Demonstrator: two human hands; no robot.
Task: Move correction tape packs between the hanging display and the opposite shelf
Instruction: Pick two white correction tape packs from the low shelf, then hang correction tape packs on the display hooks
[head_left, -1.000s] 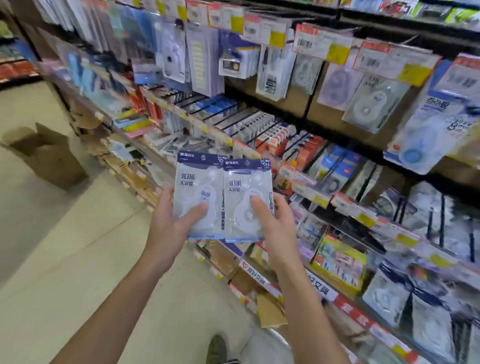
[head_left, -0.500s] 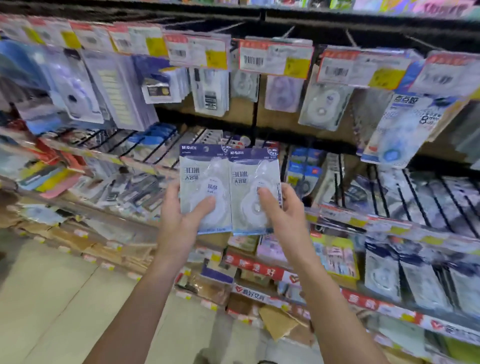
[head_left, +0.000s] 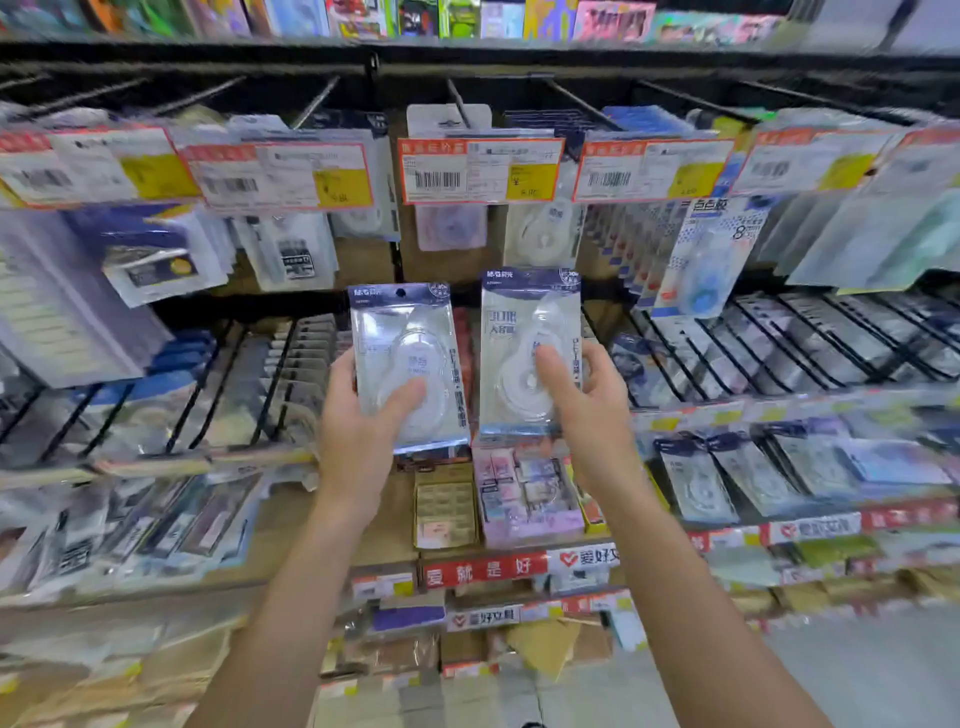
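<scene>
While our thumbs press the clear blisters and our fingers (head_left: 340, 364) curl behind the cards, we count two correction tape packs: one in our left hand (head_left: 358, 431), one in our right hand (head_left: 592, 410), upright, apart, side by side. Behind: one hanging display (head_left: 467, 93) of pegs, four legible price tags (head_left: 480, 169), sloped shelves (head_left: 779, 348) of stationery below.

We see a hanging display (head_left: 374, 67) with black pegs holding packs behind orange price tags (head_left: 480, 170). Below, a slanted wire-divided shelf (head_left: 779, 343) carries stationery rows; a lower shelf (head_left: 395, 530) holds small boxes (head_left: 527, 493).
</scene>
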